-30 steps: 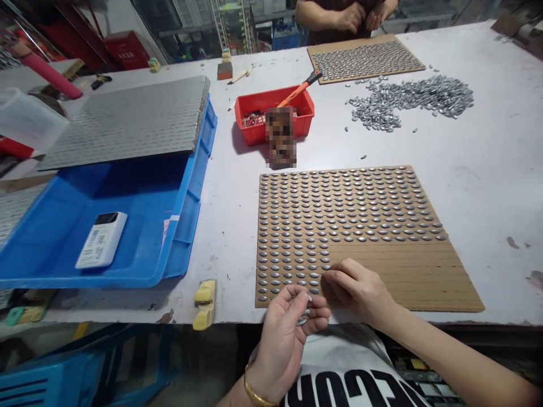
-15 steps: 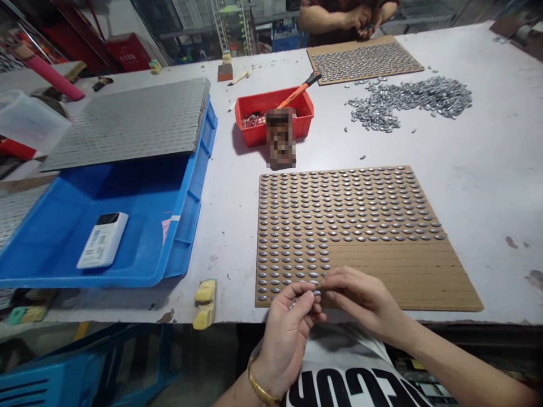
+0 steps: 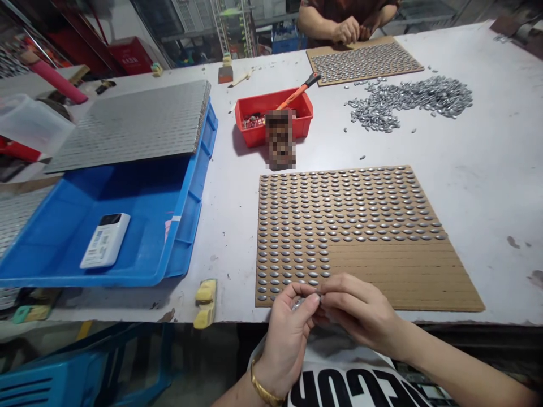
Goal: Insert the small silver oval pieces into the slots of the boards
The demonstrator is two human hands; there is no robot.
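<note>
Over the near edge of a cardboard sheet (image 3: pixel 403 277), my left hand (image 3: pixel 292 316) is closed around a few small silver oval pieces (image 3: pixel 298 303), which glint between its fingers. My right hand (image 3: pixel 360 302) meets it at the fingertips, pinching a silver piece (image 3: pixel 318 295) at the left thumb; fingers mostly cover that piece. Rows of matching silver ovals, pointed at both ends, line the sheet's slits across its far part and down its left side. Bare cardboard shows at the near right.
A heap of loose silver pieces (image 3: pixel 416 99) lies at the far right. Beyond the sheet stands a red bin (image 3: pixel 250 135) with an orange-handled tool (image 3: pixel 297 93). A blue crate (image 3: pixel 178 249) is on the left. Across the table, a person's hands (image 3: pixel 350 31) work at another filled sheet (image 3: pixel 365 62).
My right hand has shifted slightly left and down, and its fingertips now meet my left thumb. The other person's hands have moved apart and lowered toward their sheet.
</note>
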